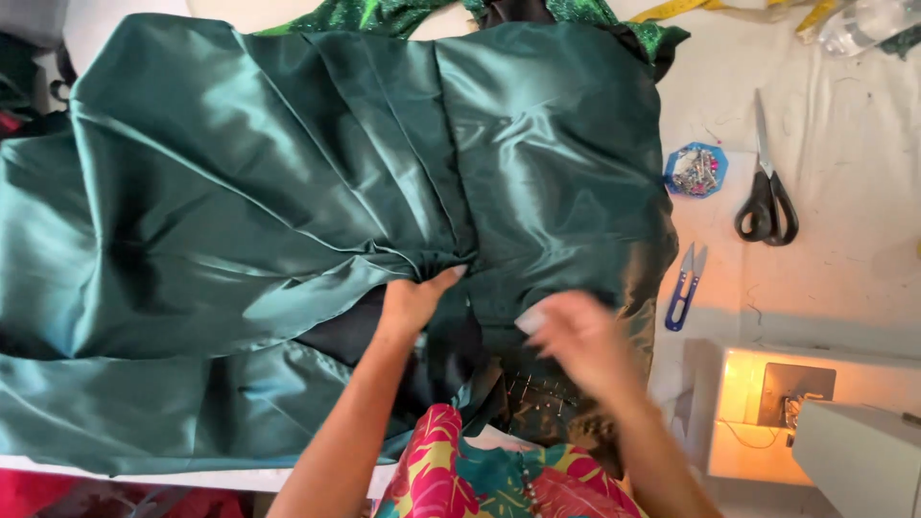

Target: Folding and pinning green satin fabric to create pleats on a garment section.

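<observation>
Green satin fabric [317, 192]: L hand [413, 302] grip pinching gathered folds; R hand [576, 341] blurred, grip unclear.

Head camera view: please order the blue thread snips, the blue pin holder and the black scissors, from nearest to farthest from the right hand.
From the right hand:
1. Blue thread snips, just to its right on the white table.
2. Blue pin holder, farther up, beside the green fabric's edge.
3. Black scissors, farthest, right of the pin holder.
</observation>
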